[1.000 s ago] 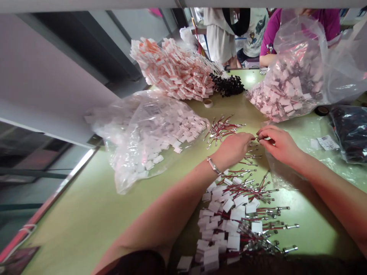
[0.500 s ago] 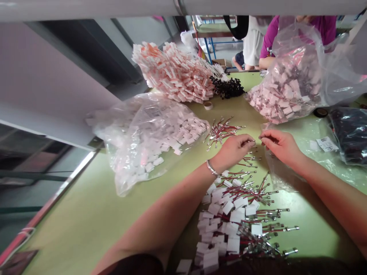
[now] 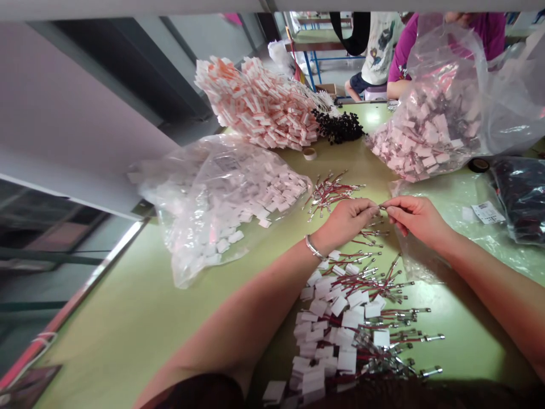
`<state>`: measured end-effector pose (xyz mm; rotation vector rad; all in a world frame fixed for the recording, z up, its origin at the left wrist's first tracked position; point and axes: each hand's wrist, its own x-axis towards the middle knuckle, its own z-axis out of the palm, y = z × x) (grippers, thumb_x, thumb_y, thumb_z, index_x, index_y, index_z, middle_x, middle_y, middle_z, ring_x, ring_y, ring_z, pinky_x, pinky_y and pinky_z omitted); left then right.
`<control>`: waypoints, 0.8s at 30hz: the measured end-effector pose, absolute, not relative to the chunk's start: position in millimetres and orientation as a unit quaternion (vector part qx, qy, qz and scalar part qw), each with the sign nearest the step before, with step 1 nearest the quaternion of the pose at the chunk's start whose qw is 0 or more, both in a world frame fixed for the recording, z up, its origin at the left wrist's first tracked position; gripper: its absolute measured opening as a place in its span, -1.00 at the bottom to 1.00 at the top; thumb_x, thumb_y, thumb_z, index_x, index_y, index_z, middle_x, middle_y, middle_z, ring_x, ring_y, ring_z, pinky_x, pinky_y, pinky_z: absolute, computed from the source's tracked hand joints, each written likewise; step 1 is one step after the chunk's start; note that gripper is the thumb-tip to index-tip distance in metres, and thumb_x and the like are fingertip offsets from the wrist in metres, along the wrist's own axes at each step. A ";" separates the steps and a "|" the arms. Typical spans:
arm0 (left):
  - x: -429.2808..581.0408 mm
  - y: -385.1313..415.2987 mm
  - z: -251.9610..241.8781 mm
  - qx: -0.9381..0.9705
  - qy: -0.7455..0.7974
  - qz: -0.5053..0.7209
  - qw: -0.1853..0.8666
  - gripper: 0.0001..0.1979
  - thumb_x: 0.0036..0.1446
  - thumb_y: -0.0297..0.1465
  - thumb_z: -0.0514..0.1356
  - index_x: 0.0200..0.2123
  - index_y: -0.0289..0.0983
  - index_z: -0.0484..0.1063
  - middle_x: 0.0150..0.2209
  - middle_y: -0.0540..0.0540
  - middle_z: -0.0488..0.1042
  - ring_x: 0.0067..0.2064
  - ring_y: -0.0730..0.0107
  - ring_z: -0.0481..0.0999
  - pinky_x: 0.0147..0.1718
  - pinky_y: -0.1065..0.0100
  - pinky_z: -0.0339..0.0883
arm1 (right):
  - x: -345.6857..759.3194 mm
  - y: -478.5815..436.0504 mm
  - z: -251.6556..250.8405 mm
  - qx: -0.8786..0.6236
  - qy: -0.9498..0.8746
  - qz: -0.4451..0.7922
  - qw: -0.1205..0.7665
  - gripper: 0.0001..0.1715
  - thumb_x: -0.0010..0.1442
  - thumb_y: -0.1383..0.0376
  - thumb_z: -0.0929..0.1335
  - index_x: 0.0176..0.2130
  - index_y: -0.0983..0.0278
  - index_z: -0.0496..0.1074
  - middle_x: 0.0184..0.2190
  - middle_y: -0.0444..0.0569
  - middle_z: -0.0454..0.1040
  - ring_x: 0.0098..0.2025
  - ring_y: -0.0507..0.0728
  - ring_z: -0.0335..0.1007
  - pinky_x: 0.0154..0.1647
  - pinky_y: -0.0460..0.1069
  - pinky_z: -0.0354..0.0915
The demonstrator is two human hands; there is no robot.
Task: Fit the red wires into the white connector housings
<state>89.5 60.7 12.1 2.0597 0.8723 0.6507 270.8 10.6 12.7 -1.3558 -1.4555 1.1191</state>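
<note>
My left hand point(image 3: 351, 221), with a bracelet at the wrist, is closed in a pinch over the green table. My right hand point(image 3: 415, 218) is pinched too, its fingertips almost meeting the left ones. A small metallic piece shows between the fingertips; its exact shape is too small to make out. Beside my left hand lies a small pile of red wires with metal ends point(image 3: 332, 190). Below the hands, many red-wired pieces with glass-and-metal tips point(image 3: 374, 284) and white plastic housings point(image 3: 352, 318) lie in a long heap.
A clear bag of white parts point(image 3: 221, 199) lies left. Behind are a pink-white bundle point(image 3: 264, 105), black connectors point(image 3: 340, 128), a tape roll point(image 3: 309, 153) and a full clear bag point(image 3: 434, 130). A dark bag point(image 3: 522, 199) lies right. Across the table sits a person in purple point(image 3: 402, 62).
My hands have come closer together at the fingertips, and a small metallic piece now shows between them. In the background, a person in a white shirt has shifted. The view has moved slightly.
</note>
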 end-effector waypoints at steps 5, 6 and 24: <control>87.1 62.1 14.9 0.858 0.327 0.231 0.322 -0.76 0.19 -0.35 0.07 -0.42 -0.27 0.49 -0.50 0.01 0.47 -0.44 0.50 0.39 -0.41 0.43 0.23 | 268.9 8.8 16.5 -0.559 -0.563 0.464 0.394 -0.80 0.08 0.18 0.38 -0.41 0.28 0.43 -0.62 -0.22 0.34 -0.69 -0.09 0.16 -0.73 -0.15 0.14; 86.5 62.1 15.2 0.869 0.323 0.222 0.304 -0.75 0.20 -0.33 0.07 -0.41 -0.27 0.49 -0.49 0.00 0.48 -0.43 0.49 0.40 -0.41 0.43 0.22 | 269.4 8.5 17.5 -0.564 -0.558 0.474 0.383 -0.81 0.08 0.19 0.37 -0.43 0.28 0.41 -0.63 -0.21 0.35 -0.69 -0.09 0.18 -0.73 -0.15 0.15; 55.3 74.9 30.8 0.949 0.272 0.062 0.146 -0.23 -0.05 -0.19 0.33 0.21 -0.20 0.15 0.13 -0.22 0.31 0.16 0.07 0.24 0.10 0.15 0.12 | 282.6 16.9 14.9 -0.580 -0.738 0.212 0.272 -0.83 0.16 0.28 0.30 -0.42 0.24 0.46 -0.51 -0.11 0.49 -0.49 0.04 0.32 -0.44 -0.06 0.20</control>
